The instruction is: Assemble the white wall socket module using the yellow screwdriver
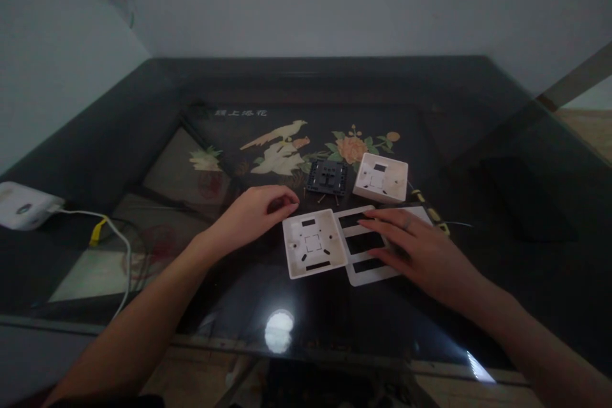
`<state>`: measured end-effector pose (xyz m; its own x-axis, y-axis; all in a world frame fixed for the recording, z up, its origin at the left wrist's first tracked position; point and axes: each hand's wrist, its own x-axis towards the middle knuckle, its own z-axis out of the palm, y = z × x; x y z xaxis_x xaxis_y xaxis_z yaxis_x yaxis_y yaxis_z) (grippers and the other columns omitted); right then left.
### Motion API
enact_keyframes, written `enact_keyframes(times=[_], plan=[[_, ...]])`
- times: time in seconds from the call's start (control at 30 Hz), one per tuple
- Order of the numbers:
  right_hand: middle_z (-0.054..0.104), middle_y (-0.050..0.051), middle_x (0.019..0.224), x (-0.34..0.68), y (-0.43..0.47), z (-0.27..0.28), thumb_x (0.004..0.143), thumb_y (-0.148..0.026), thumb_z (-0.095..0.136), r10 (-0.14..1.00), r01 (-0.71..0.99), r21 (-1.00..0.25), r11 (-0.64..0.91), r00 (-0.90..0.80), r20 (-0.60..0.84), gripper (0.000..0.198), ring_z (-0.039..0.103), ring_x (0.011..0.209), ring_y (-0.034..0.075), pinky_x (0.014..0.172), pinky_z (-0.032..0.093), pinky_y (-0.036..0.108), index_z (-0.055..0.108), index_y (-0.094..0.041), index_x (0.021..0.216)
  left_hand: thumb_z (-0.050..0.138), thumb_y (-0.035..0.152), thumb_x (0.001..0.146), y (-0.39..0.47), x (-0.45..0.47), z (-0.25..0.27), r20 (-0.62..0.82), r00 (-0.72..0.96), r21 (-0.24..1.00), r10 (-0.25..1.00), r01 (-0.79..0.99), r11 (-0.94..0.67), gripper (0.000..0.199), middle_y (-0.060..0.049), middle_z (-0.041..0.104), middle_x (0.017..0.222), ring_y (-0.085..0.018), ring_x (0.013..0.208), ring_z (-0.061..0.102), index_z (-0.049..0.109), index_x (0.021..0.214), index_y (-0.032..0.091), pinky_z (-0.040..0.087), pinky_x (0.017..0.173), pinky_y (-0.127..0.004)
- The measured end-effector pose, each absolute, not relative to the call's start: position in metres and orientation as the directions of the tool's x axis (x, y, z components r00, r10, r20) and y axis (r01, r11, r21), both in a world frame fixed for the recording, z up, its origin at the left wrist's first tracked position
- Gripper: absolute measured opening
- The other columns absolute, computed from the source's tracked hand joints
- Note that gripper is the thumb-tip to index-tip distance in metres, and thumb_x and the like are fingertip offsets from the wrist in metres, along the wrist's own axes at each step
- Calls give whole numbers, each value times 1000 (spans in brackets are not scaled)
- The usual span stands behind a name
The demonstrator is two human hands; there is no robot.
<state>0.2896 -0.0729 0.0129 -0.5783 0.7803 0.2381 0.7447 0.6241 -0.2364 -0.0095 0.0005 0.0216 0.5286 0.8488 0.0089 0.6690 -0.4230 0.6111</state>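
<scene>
Parts of a wall switch lie spread on a dark glass table with a bird-and-flower picture under the glass. Left hand rests palm down just left of a white square back box, fingers curled inward with the tips drawn together near the box's upper left corner; whether they pinch something small, perhaps a screw, cannot be told. Right hand lies flat with fingers spread on a white frame with dark openings, pressing it to the glass rather than gripping it. That pressure likely keeps the light plastic from sliding on the slick surface. Frame and back box sit edge to edge, touching or nearly so, right in front of the person where both hands reach.

Farther back, a black switch insert and a second white box stand side by side, set apart from the pieces in hand. Small dark screws lie loose between the insert and the near box. A yellow-and-black tool pokes out behind the right hand. Far left, a white device with a cable sits at the table edge.
</scene>
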Motion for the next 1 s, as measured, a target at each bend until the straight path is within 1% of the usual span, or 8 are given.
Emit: enact_keyframes(times=[0.1,0.2,0.37,0.5,0.73,0.8,0.87,1.0], plan=[[51,21,143,269,-79,4,87,-33,63,749,734,-151,662,-647,142,54,49,132,35,105,45,55,52,-11,136,58,31,90,0,-10,20,-48,557,666,829,636,-389,18,0,72,82,-14,70,64,70,96,19,48,62,-23],[43,24,148,261,-80,-3,82,-32,70,741,739,-63,670,-662,117,67,42,137,37,109,39,57,46,-9,140,59,28,89,1,-12,19,-84,580,685,810,624,-376,16,-2,73,87,-15,74,65,71,96,20,49,65,-24],[49,27,142,263,-79,-8,79,-33,74,736,740,2,672,-668,113,68,47,132,39,107,41,59,51,-7,137,55,22,91,2,-12,18,-62,640,704,766,572,-421,19,-4,73,94,-17,87,67,74,95,20,51,78,-28],[54,27,138,267,-78,-4,76,-36,77,719,727,39,685,-684,125,69,55,125,39,101,48,57,55,-5,133,54,20,92,3,-11,18,-19,667,704,744,538,-464,20,-4,72,94,-17,88,67,74,95,21,52,79,-27],[64,14,130,262,-37,34,92,-32,59,763,769,-13,639,-631,141,40,61,119,28,104,48,48,60,-16,128,53,22,94,5,-12,13,34,650,666,759,552,-503,19,-4,72,96,-18,89,67,72,98,21,51,78,-28],[61,16,133,252,-13,40,89,-30,62,795,801,-14,598,-591,135,45,59,120,29,103,48,48,56,-15,132,54,23,94,5,-12,14,56,633,651,772,563,-509,17,-3,72,94,-17,86,66,70,100,21,50,76,-28],[55,19,138,239,10,40,86,-29,67,806,806,-5,591,-591,49,58,54,125,33,106,43,51,49,-13,138,55,23,94,4,-12,16,76,616,639,784,574,-512,16,-3,71,91,-16,81,65,69,101,20,49,72,-27],[61,24,127,223,44,26,74,-30,78,799,799,-14,601,-601,-19,67,58,118,39,98,46,52,53,-8,132,58,26,92,2,-11,16,59,621,621,781,590,-516,16,-3,69,88,-15,75,63,69,102,20,49,67,-26]])
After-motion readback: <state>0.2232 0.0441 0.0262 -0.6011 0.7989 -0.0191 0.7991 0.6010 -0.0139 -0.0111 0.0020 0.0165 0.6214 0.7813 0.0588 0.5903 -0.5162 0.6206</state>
